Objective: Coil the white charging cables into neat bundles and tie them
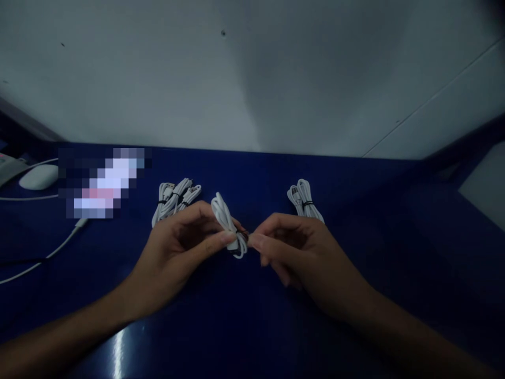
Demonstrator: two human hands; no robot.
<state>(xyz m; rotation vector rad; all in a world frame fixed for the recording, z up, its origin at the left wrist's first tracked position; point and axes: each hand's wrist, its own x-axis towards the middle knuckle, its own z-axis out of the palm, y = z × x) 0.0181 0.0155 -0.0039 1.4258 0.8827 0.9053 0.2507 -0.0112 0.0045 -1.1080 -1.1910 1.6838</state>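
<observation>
A coiled white USB cable is pinched between the thumb and fingers of my left hand, above the blue table. Its loops point up and away, and a connector shows by the thumb. My right hand is closed in a pinch just right of the coil. A thin dark tie runs from the coil to those right fingertips; its end is hidden by them. Behind my left hand lie several tied white cable bundles. Another tied white cable bundle rests beyond my right hand.
The glossy blue table meets a pale wall at the back. On the left are a blurred-out lit device, a white charging cable and a rounded white object. A pale panel stands at the right edge.
</observation>
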